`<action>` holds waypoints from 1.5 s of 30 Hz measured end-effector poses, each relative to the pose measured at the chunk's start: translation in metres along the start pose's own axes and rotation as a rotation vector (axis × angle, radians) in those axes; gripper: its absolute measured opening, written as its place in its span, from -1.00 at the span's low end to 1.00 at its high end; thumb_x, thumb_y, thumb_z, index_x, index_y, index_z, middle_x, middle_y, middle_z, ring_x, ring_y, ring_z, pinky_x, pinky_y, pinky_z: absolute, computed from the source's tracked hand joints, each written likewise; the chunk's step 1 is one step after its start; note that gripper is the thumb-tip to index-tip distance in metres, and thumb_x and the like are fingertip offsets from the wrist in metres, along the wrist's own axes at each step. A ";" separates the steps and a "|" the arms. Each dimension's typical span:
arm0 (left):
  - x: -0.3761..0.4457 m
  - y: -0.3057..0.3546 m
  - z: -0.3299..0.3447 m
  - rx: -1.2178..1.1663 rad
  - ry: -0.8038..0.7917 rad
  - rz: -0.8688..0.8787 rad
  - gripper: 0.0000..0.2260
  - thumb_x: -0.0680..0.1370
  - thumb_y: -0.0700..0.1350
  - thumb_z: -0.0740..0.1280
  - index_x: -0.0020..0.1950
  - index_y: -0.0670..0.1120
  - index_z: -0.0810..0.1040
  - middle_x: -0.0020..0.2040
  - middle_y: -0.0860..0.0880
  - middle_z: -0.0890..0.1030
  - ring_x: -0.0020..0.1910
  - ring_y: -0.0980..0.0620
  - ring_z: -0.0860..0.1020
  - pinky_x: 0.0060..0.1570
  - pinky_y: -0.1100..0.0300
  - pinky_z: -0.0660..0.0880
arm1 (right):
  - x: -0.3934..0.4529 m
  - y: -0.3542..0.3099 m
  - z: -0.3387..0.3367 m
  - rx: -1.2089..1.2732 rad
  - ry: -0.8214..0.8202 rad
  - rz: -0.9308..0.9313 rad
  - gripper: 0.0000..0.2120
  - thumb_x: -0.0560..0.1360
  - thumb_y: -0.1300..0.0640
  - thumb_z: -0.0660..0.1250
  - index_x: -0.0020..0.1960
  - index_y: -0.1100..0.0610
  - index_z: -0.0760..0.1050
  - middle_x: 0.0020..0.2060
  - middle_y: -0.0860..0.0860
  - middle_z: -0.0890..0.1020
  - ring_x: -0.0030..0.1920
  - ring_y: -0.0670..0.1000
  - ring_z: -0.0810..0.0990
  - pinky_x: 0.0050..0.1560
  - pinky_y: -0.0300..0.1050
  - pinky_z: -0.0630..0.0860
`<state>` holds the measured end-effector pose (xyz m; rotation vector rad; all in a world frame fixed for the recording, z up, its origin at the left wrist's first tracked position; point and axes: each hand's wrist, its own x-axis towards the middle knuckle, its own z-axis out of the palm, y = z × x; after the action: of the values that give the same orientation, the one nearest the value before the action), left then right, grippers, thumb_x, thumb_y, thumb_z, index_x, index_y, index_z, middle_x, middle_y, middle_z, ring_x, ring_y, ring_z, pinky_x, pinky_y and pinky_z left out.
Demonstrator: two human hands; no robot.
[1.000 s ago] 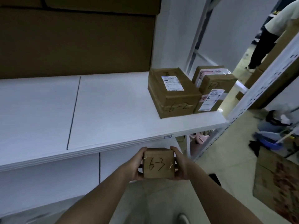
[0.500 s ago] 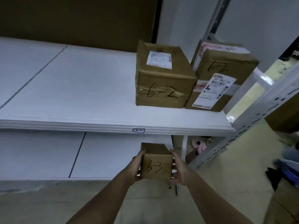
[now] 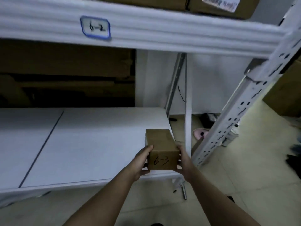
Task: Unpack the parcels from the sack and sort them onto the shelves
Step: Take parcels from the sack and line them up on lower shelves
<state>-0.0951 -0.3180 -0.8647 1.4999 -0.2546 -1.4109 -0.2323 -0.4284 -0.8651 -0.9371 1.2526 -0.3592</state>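
Head view: small brown cardboard parcel marked "6-3" (image 3: 162, 152) now sits at the front right corner of the lower white shelf board (image 3: 84, 144) — half a second ago it was held in front of the rack, below the upper white shelf edge with the "6-2" tag (image 3: 95, 28). Left hand (image 3: 140, 162) and right hand (image 3: 183, 161) still clasp its sides, not released. Placement nearly done — the matching shelf, judging by the tag order.
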 end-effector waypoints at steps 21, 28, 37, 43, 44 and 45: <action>0.116 -0.059 0.027 0.044 0.058 0.222 -0.56 0.64 -0.01 0.19 0.51 -0.03 0.27 0.41 -0.03 0.42 0.34 -0.01 0.43 0.40 0.02 0.32 | 0.116 0.042 -0.020 0.104 0.095 -0.097 -0.56 0.62 0.01 0.15 0.44 0.16 0.26 0.32 0.18 0.40 0.17 0.15 0.45 -0.16 0.00 0.55; 0.125 -0.047 0.025 0.097 0.032 0.217 -0.58 0.66 0.04 0.11 0.52 0.03 0.25 0.41 0.00 0.42 0.35 0.01 0.40 0.42 0.04 0.30 | 0.133 0.037 -0.015 0.116 0.071 -0.153 -0.59 0.62 -0.01 0.15 0.40 0.15 0.29 0.11 0.10 0.45 -0.06 0.02 0.47 -0.29 -0.10 0.52; 0.121 -0.046 0.030 0.134 0.008 0.181 -0.56 0.66 0.12 0.03 0.54 0.09 0.18 0.45 0.01 0.36 0.41 -0.02 0.34 0.44 0.01 0.25 | 0.129 0.040 -0.018 0.105 0.106 -0.134 -0.49 0.62 -0.12 0.12 0.49 0.08 0.20 0.36 0.15 0.37 0.33 0.18 0.38 0.27 0.14 0.41; 0.116 -0.043 0.030 0.109 0.016 0.150 -0.55 0.65 0.15 0.02 0.54 0.09 0.16 0.46 0.00 0.33 0.38 -0.02 0.35 0.28 0.08 0.31 | 0.122 0.037 -0.019 0.078 0.098 -0.126 -0.44 0.61 -0.16 0.10 0.51 0.11 0.17 0.41 0.16 0.33 0.38 0.18 0.34 0.32 0.14 0.36; 0.114 -0.043 0.030 0.102 0.018 0.154 -0.55 0.65 0.15 0.01 0.53 0.09 0.16 0.46 0.00 0.32 0.35 0.00 0.35 0.23 0.11 0.31 | 0.121 0.037 -0.020 0.066 0.107 -0.131 -0.43 0.61 -0.17 0.10 0.51 0.11 0.16 0.42 0.15 0.32 0.40 0.18 0.32 0.35 0.15 0.34; 0.112 -0.043 0.029 0.096 0.025 0.158 -0.55 0.65 0.15 0.01 0.53 0.07 0.15 0.47 0.00 0.31 0.33 0.02 0.35 0.20 0.12 0.29 | 0.121 0.037 -0.021 0.051 0.118 -0.141 -0.43 0.61 -0.18 0.09 0.52 0.10 0.16 0.43 0.14 0.31 0.41 0.17 0.31 0.38 0.15 0.31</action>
<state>-0.1065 -0.3945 -0.9613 1.5393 -0.4216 -1.2690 -0.2222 -0.4991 -0.9714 -0.9746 1.2817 -0.5615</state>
